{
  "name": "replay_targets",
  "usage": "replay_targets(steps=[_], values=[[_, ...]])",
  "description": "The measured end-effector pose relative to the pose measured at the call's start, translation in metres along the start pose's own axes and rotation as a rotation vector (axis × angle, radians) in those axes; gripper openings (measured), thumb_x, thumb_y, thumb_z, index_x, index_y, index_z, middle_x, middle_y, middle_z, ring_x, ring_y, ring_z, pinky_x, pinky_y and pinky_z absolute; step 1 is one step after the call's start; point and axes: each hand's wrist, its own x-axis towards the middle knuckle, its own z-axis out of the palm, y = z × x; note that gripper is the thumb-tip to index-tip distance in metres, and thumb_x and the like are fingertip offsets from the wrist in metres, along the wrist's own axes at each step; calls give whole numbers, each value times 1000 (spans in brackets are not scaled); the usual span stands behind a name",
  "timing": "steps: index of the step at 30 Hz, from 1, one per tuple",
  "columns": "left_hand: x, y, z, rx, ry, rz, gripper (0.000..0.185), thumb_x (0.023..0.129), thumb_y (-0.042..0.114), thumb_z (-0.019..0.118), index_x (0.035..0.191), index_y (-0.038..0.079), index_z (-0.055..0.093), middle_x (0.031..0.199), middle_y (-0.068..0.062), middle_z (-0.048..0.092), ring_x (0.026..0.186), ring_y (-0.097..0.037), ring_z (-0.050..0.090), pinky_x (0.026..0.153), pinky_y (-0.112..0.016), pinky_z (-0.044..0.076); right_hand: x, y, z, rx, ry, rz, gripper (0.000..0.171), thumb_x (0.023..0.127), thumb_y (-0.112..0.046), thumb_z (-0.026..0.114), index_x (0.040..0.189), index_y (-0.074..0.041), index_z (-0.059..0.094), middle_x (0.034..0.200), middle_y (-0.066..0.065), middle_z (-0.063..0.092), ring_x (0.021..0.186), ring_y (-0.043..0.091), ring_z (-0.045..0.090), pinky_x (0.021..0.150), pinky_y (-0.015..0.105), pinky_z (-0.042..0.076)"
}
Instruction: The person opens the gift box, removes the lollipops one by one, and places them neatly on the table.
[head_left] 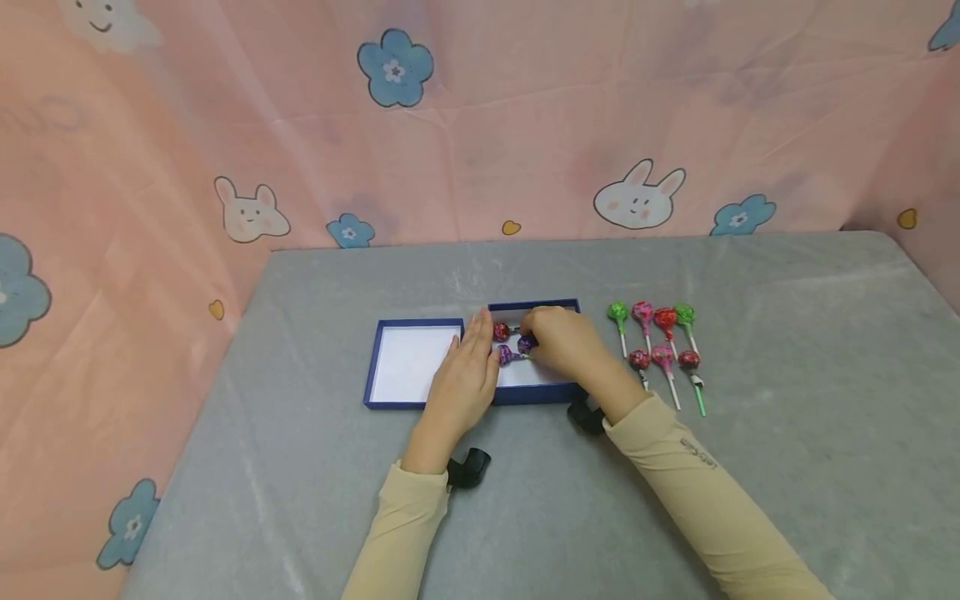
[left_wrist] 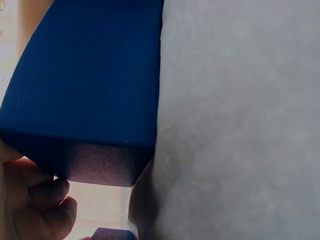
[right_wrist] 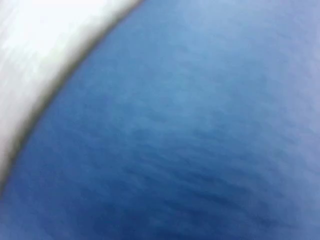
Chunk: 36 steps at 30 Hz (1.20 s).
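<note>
While inside blue box, right hand pinches purple lollipop. Left hand, fingers straight, rests flat against box's left wall. Seven loose lollipops lie right of box on grey table.

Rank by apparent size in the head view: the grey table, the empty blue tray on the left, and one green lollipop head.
1. Grey table, by far the largest.
2. Empty blue tray.
3. Green lollipop head, the smallest.
No close calls.
</note>
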Motion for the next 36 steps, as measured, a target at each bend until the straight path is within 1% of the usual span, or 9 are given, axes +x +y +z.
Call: replay_targets(steps=[6, 13, 17, 23, 26, 29, 33, 34, 36], values=[[0, 0, 1, 2, 1, 4, 53, 101, 20, 38, 146, -4, 26, 150, -15, 28, 139, -26, 26, 111, -47, 21, -3, 4, -3, 123, 58, -37, 23, 73, -2, 77, 96, 1, 72, 93, 13, 69, 86, 26, 65, 77, 40, 53], [1, 0, 1, 3, 8, 5, 53, 101, 20, 39, 146, -4, 25, 150, -15, 28, 138, -26, 27, 111, -48, 22, -11, 10, -8, 286, 130, -56, 24, 73, -1, 78, 95, 4, 71, 91, 15, 68, 82, 26, 65, 74, 40, 53], [2, 0, 0, 4, 12, 1, 54, 101, 19, 41, 146, -4, 25, 150, -15, 29, 138, -26, 27, 111, -47, 22, -17, 15, -10, 387, 154, -56, 24, 75, -2, 77, 97, 4, 70, 92, 15, 67, 83, 26, 65, 75, 41, 53], [1, -2, 1, 3, 7, -7, 53, 101, 18, 41, 147, -4, 25, 150, -15, 28, 139, -27, 27, 111, -47, 22, -24, 21, -9, 507, 205, -71, 27, 76, -3, 77, 101, 3, 70, 95, 14, 68, 87, 26, 65, 79, 42, 53], [1, -2, 1, 0, -1, -12, 53, 101, 19, 40, 147, -3, 24, 151, -14, 27, 139, -26, 26, 111, -47, 21, -28, 23, -8, 599, 224, -58, 27, 77, -3, 76, 102, 4, 69, 96, 14, 67, 89, 27, 65, 80, 42, 53], [0, -1, 1, -5, -14, -20, 54, 101, 20, 38, 148, -3, 23, 151, -14, 26, 139, -24, 24, 112, -46, 21, -33, 25, -9, 684, 231, -17, 27, 79, -5, 75, 104, 3, 69, 98, 13, 66, 91, 27, 64, 82, 44, 52], [0, 0, 1, -4, -17, -20, 54, 102, 21, 38, 148, -2, 22, 151, -13, 26, 140, -23, 24, 112, -46, 20, -41, 27, -10, 745, 254, 21, 27, 80, -7, 75, 105, 1, 69, 99, 12, 67, 91, 25, 65, 81, 45, 52], [0, 0, 1, -1, -15, -19, 54, 102, 21, 38, 148, -2, 22, 151, -13, 26, 140, -23, 24, 112, -46, 20, -43, 27, -11, 754, 265, 27, 27, 79, -7, 75, 104, 1, 69, 99, 12, 67, 90, 25, 65, 80, 44, 53], [0, 0, 0, 5, -13, -18, 54, 102, 21, 38, 148, -2, 22, 151, -13, 26, 140, -23, 24, 112, -46, 20, -46, 28, -12, 757, 281, 43, 27, 79, -7, 76, 104, 0, 69, 99, 12, 67, 88, 22, 65, 78, 37, 54]])
